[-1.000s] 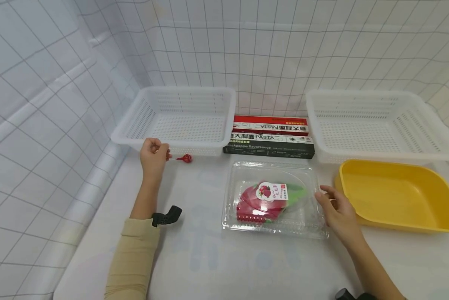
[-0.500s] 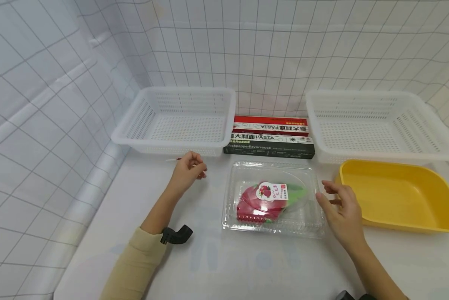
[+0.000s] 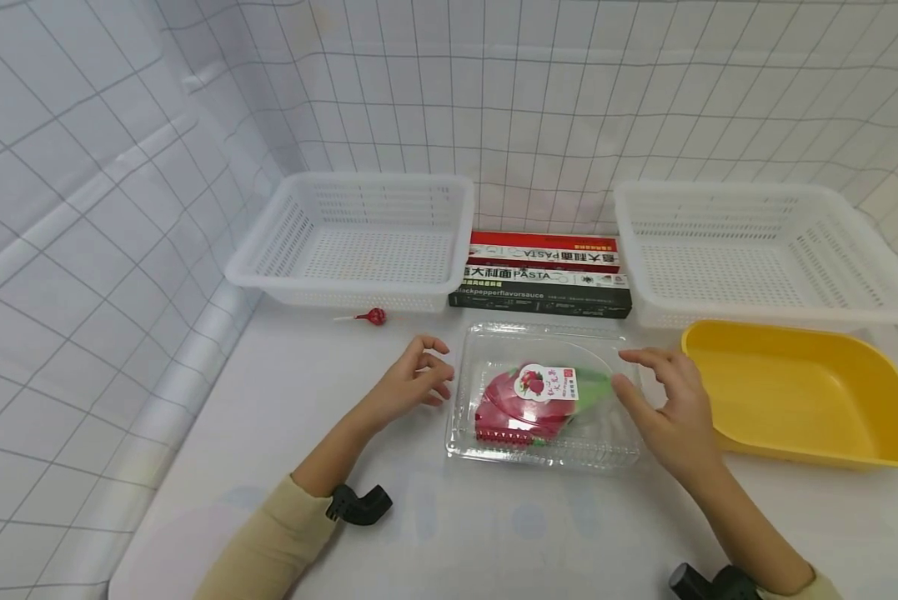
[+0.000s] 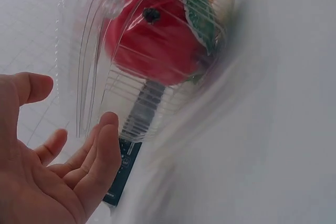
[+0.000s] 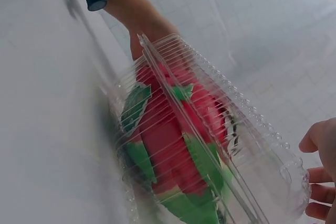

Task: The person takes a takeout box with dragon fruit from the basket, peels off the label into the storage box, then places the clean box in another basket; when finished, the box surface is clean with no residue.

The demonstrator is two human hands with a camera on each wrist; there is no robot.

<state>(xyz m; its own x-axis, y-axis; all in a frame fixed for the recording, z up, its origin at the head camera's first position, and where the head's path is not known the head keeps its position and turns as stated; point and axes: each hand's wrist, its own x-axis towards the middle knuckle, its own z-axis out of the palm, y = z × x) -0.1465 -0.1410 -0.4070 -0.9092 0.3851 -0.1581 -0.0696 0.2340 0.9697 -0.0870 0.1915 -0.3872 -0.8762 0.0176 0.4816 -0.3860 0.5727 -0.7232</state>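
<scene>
A clear plastic clamshell box [image 3: 614, 437] lies on the table, holding what looks like a red and green dragon fruit [image 3: 504, 408] under a white label. At its left edge is my left hand [image 3: 399, 392], fingers loosely bent with nothing in them; whether the fingertips touch the plastic I cannot tell. My right hand [image 3: 677, 421] reaches over the box's right edge, thumb and fingers spread apart, not gripping. In the right wrist view, its fingers [image 5: 321, 191] are right beside the box's rim [image 5: 294, 174]. A red lollipop [image 3: 376, 317] lies farther back, apart from both hands.
Two white perforated baskets [image 3: 351, 293] [image 3: 779, 312] stand at the back left and back right. Between them lie a red pasta box [image 3: 542, 242] and a black-and-white pasta box [image 3: 542, 296]. A yellow tub [image 3: 801, 396] sits just right of my right hand.
My left hand has let go of the lollipop and moved right and nearer to the clear box's left side. My right hand has shifted slightly left and up, over the box's edge.
</scene>
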